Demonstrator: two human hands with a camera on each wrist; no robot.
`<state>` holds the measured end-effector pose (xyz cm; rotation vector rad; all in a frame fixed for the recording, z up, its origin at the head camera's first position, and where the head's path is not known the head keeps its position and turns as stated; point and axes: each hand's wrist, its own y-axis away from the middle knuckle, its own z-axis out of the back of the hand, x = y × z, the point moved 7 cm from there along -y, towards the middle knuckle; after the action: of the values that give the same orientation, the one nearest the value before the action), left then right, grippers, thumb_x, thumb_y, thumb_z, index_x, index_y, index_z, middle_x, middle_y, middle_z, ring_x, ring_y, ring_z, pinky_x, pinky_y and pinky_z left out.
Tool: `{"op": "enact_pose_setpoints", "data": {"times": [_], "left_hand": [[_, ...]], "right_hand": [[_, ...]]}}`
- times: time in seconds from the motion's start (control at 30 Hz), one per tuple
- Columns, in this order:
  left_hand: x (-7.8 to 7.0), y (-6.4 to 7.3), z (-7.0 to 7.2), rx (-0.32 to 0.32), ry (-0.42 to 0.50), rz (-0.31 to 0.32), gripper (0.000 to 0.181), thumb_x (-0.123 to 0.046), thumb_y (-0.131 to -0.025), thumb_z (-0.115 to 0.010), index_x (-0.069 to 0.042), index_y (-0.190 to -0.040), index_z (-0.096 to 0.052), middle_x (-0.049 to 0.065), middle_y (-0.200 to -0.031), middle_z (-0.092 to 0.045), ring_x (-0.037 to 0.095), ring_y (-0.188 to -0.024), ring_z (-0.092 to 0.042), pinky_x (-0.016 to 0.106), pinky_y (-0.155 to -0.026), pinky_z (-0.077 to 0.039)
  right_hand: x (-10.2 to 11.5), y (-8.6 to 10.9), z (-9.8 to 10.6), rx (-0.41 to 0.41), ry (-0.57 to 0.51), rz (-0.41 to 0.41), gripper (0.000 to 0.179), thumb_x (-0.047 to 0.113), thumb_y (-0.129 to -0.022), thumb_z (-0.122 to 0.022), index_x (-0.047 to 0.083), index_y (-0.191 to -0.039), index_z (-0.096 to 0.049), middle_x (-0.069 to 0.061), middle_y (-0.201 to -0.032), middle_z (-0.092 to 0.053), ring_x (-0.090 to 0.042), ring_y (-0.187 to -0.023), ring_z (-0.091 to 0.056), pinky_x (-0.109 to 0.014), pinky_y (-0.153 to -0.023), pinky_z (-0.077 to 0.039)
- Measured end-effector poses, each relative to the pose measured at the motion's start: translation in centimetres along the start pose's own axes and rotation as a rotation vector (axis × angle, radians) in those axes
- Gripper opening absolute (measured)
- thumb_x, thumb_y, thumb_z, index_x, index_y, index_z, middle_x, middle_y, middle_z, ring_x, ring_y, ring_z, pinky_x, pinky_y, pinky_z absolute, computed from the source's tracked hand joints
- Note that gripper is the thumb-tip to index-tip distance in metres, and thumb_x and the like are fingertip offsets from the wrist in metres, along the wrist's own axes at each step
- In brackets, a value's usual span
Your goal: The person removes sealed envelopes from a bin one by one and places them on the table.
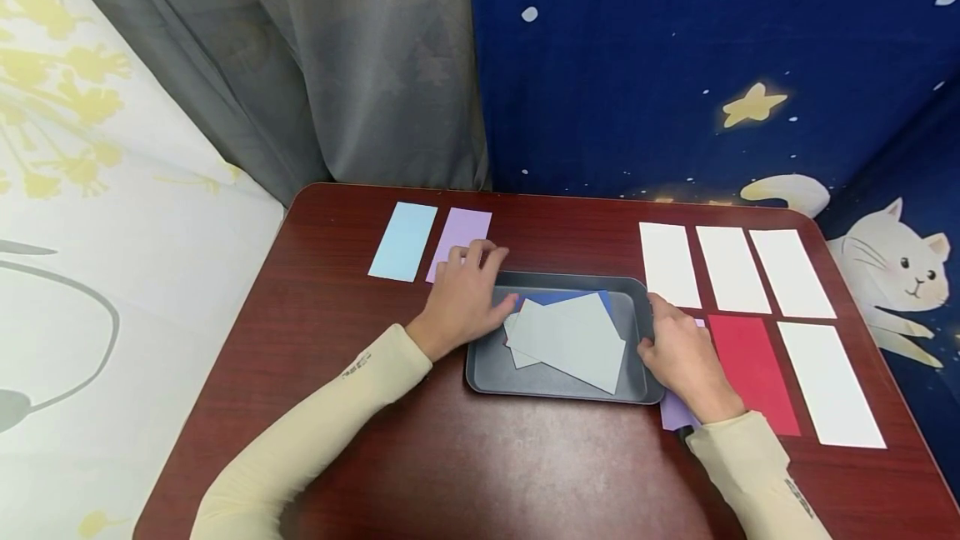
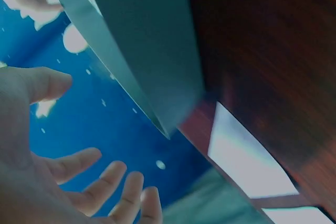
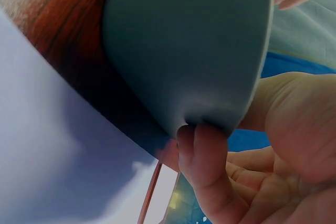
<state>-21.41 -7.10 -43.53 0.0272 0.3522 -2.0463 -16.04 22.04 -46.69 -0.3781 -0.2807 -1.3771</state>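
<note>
A dark grey rectangular tray (image 1: 487,373) is at the middle of the table, with pale cards (image 1: 573,336) overlapping inside it and part of a blue card (image 1: 617,303) showing behind them. My right hand (image 1: 686,357) holds the tray's right end; in the right wrist view its fingers (image 3: 210,169) curl against the tray's outer wall (image 3: 184,51), thumb on the far side. My left hand (image 1: 465,298) hovers by the tray's back left corner, fingers spread and loosely bent. Nothing lies between them in the left wrist view, where the hand (image 2: 79,166) is apart from the tray (image 2: 147,35).
A light blue card (image 1: 402,242) and a lilac card (image 1: 459,227) lie back left, the lilac partly behind my left hand. On the right are several white cards (image 1: 731,269), a red card (image 1: 753,373), and another lilac card (image 1: 675,413) under my right hand. Curtains (image 1: 637,65) hang behind the table.
</note>
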Motion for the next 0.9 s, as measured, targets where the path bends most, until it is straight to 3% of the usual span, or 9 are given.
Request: {"op": "enact_pose_setpoints", "data": {"times": [0.17,0.27,0.47,0.7,0.9], "left_hand": [[-2.8,0.8,-0.5,-0.005,0.009,-0.133,0.066,-0.045,-0.098,-0.079,-0.007,-0.15,-0.063,0.017,-0.146,-0.058,0.041,-0.12,-0.06,0.055,-0.081,-0.056],[-4.0,1.3,-1.1,0.032,-0.002,-0.188,0.066,-0.046,-0.098,-0.078,-0.008,-0.15,-0.063,0.016,-0.15,-0.058,0.04,-0.123,-0.06,0.054,-0.085,-0.056],[-5.8,1.8,-2.7,0.182,-0.018,-0.257,0.067,-0.047,-0.1,-0.077,-0.015,-0.155,-0.06,0.011,-0.161,-0.051,0.039,-0.135,-0.056,0.058,-0.099,-0.052],[-7.2,2.3,-4.8,0.377,-0.101,-0.358,0.065,-0.04,-0.106,-0.07,-0.024,-0.166,-0.051,0.001,-0.174,-0.041,0.034,-0.153,-0.044,0.058,-0.111,-0.045],[-7.6,2.6,-5.9,0.474,-0.19,-0.417,0.066,-0.043,-0.11,-0.063,-0.032,-0.172,-0.041,-0.003,-0.178,-0.035,0.029,-0.161,-0.035,0.057,-0.119,-0.038]], "right_hand": [[0.1,0.0,0.0,-0.003,0.004,0.002,0.065,-0.008,-0.084,-0.075,-0.021,-0.144,-0.053,-0.041,-0.136,-0.063,-0.057,-0.1,-0.073,-0.07,-0.079,-0.058],[0.1,0.1,0.1,-0.008,0.008,0.008,0.065,-0.008,-0.084,-0.075,-0.021,-0.143,-0.053,-0.041,-0.134,-0.064,-0.057,-0.1,-0.073,-0.07,-0.08,-0.058],[0.1,0.1,0.1,-0.012,0.009,0.013,0.064,-0.008,-0.083,-0.075,-0.02,-0.143,-0.054,-0.04,-0.133,-0.065,-0.057,-0.099,-0.073,-0.07,-0.079,-0.058],[0.1,0.2,0.2,-0.006,0.001,0.011,0.065,-0.008,-0.084,-0.075,-0.02,-0.144,-0.053,-0.04,-0.134,-0.065,-0.057,-0.099,-0.073,-0.069,-0.079,-0.058],[0.0,0.1,0.1,0.0,-0.005,0.004,0.065,-0.008,-0.084,-0.074,-0.021,-0.144,-0.053,-0.04,-0.133,-0.065,-0.056,-0.098,-0.073,-0.068,-0.079,-0.059]]}}
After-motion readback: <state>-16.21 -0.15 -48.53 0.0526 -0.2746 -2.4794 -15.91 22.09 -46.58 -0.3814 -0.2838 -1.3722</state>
